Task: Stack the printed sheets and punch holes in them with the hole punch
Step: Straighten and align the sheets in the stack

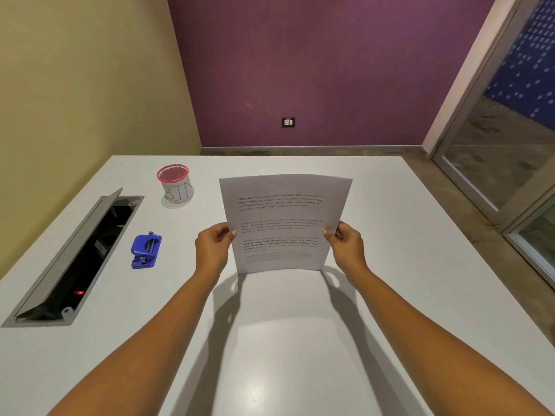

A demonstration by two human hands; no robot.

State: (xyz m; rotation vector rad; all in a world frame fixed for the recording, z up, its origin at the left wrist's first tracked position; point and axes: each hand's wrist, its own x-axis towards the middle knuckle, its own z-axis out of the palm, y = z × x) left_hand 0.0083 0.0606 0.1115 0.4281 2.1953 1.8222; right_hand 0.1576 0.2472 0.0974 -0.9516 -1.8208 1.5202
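Note:
The printed sheets (282,217) stand upright above the middle of the white table (285,340), with black text facing me. Their bottom edge hangs just over the tabletop or touches it; I cannot tell which. My left hand (213,247) pinches the left edge, thumb on the front. On the right edge my right hand (345,246) pinches the same way. How many sheets are in the bundle is hidden. A blue hole punch (146,250) lies on the table well to the left of my left hand, untouched.
A small mesh cup with a red rim, labelled BIN (175,184), stands at the back left. An open grey cable hatch (75,259) with a dark cavity is sunk into the table's left side. A purple wall and a glass door lie beyond the table.

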